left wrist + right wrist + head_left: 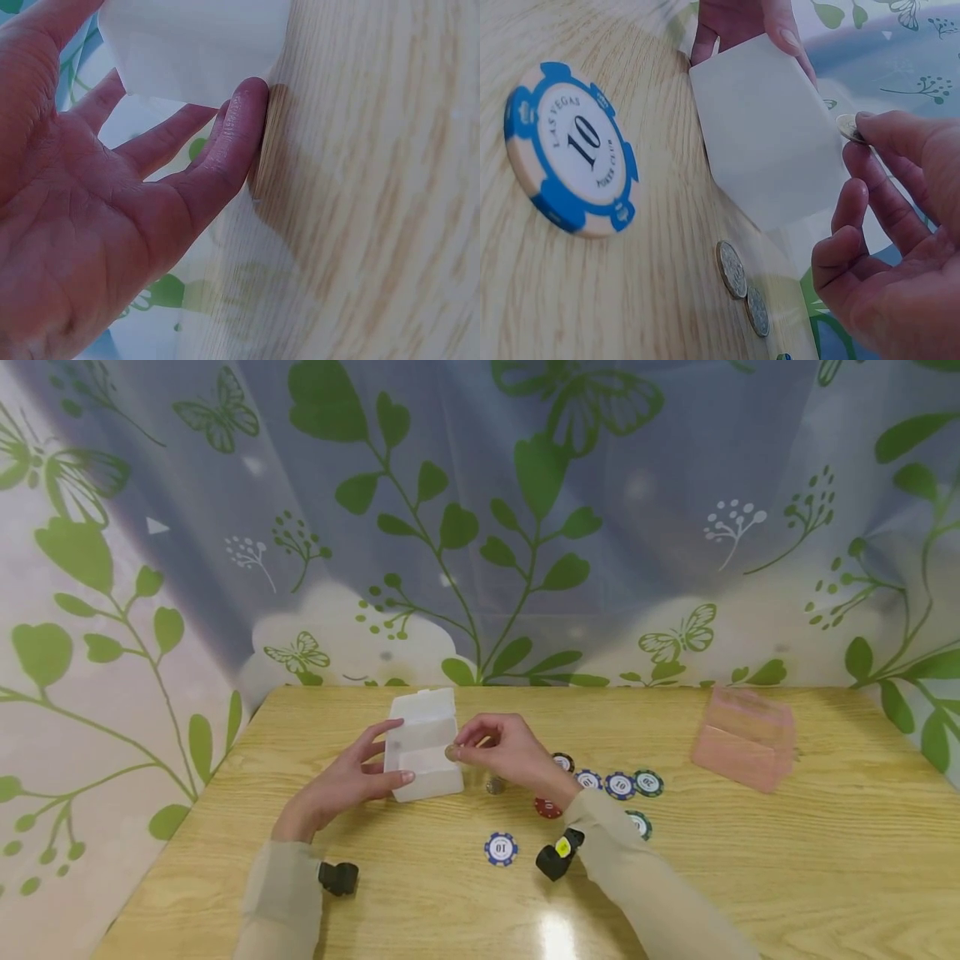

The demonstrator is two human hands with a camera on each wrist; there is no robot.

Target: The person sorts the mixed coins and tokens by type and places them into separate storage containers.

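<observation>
A white plastic box (424, 739) with its lid raised stands on the table, left of the middle. My left hand (360, 772) grips it from the left, thumb on the near rim and a finger at the far part. In the left wrist view the box's white wall (195, 52) shows between the fingers. My right hand (506, 747) pinches a coin (850, 128) between thumb and index finger, right at the box's right side. Two more coins, one of them the silvery coin (731, 269), lie on the table below the right hand.
A blue-and-white poker chip (501, 849) marked 10 lies nearer me. Several chips, among them a green one (648, 782) and a red one (548, 808), lie around my right wrist. A pink translucent case (742, 739) sits at the back right. A patterned curtain (480, 527) hangs behind the table.
</observation>
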